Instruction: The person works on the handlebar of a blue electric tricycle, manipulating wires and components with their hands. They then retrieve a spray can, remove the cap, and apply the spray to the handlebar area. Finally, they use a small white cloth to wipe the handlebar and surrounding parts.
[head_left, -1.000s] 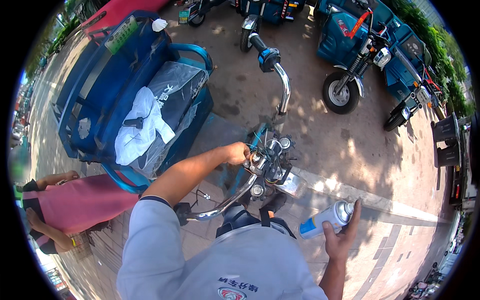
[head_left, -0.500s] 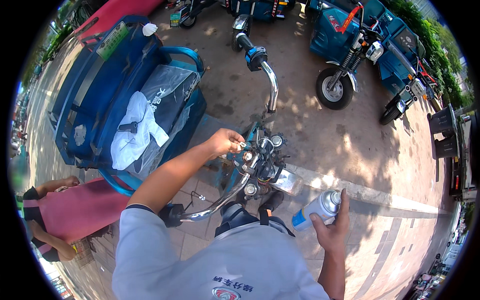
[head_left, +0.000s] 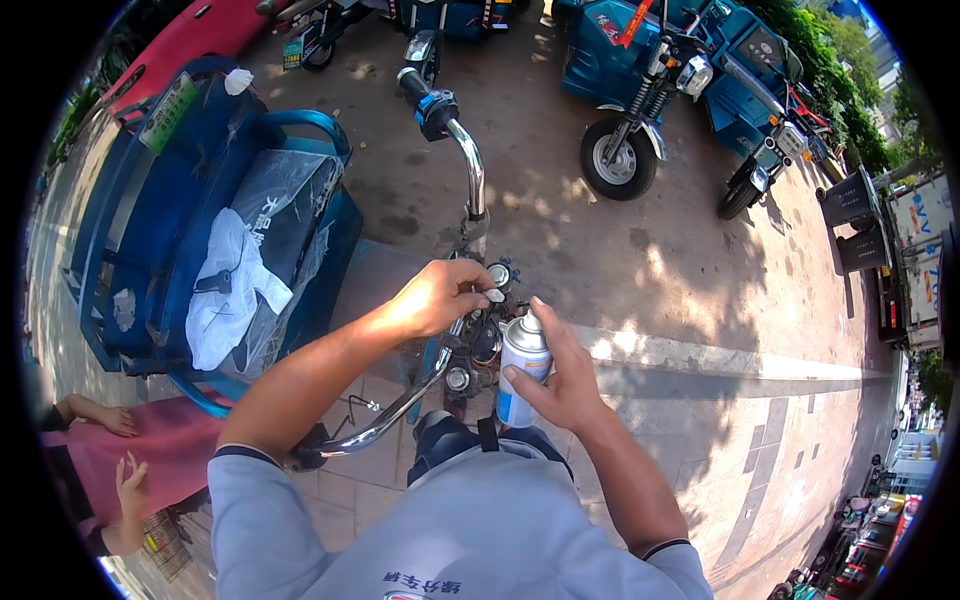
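Note:
My right hand (head_left: 562,375) is wrapped round a white and blue spray can (head_left: 524,362), with the index finger up at its nozzle. The can stands upright, close by the steering head of a three-wheeler. Between the thumb and fingertips of my left hand (head_left: 437,297) is a small white piece (head_left: 494,295); it looks like a plug, but it is too small to be sure. Both hands are over the chrome handlebar (head_left: 375,430), whose centre shows exposed wires (head_left: 487,338) and round chrome fittings, partly hidden by my hands.
A blue cargo tricycle body (head_left: 150,250) with a plastic-wrapped seat stands at left, a white bag (head_left: 225,310) on it. Another person's hands (head_left: 125,480) show over a pink cover (head_left: 180,430) at lower left. Further tricycles (head_left: 620,155) are parked ahead on the paving.
My right hand has brought the spray can left and inward, from out at the right to beside my left hand. The left hand still pinches the white piece. The whole view has shifted.

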